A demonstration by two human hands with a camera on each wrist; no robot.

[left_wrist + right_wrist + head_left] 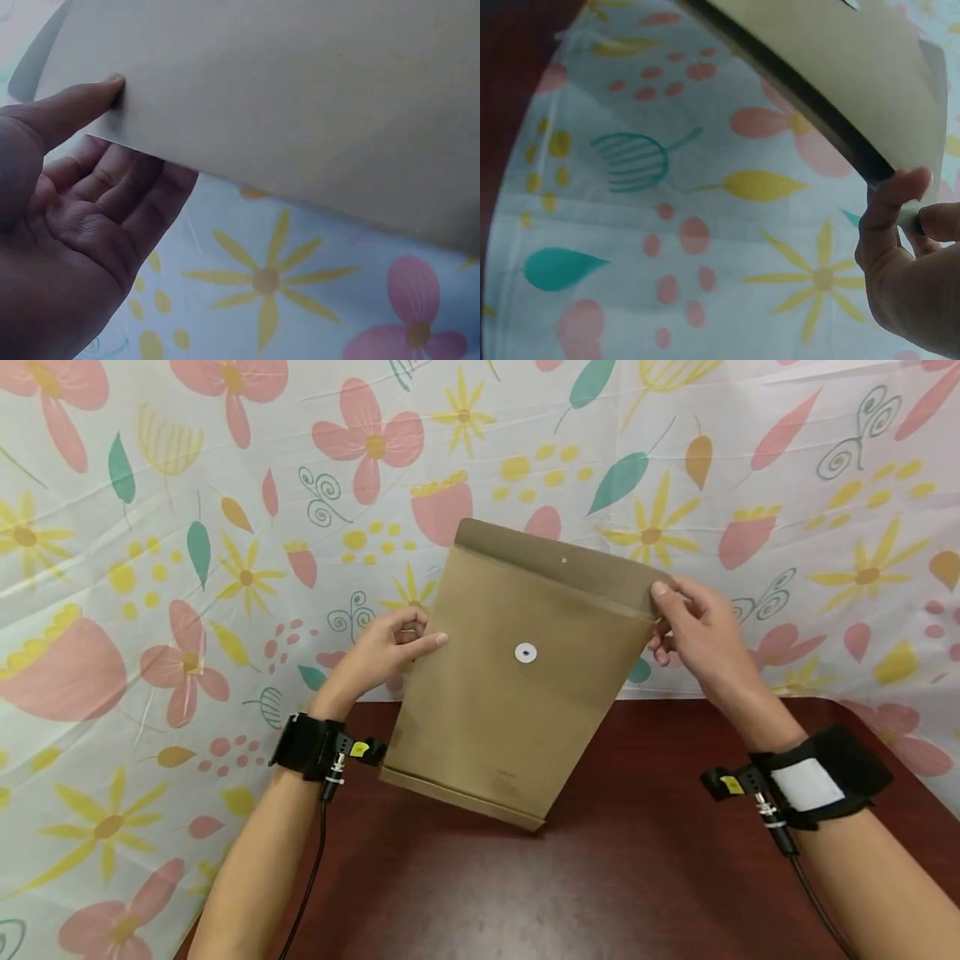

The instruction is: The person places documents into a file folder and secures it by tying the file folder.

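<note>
I hold the brown envelope (517, 677) upright above the dark table (637, 877), my left hand (382, 652) pinching its left edge, my right hand (693, 627) pinching the flap (555, 564) corner. The flap stands unfolded and the white button (526, 652) untied; closing appears left to do.

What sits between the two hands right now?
The brown paper envelope, held upright with its white round button facing the head camera. The left hand holds its left edge and the right hand pinches the flap corner. The head view shows this.
</note>
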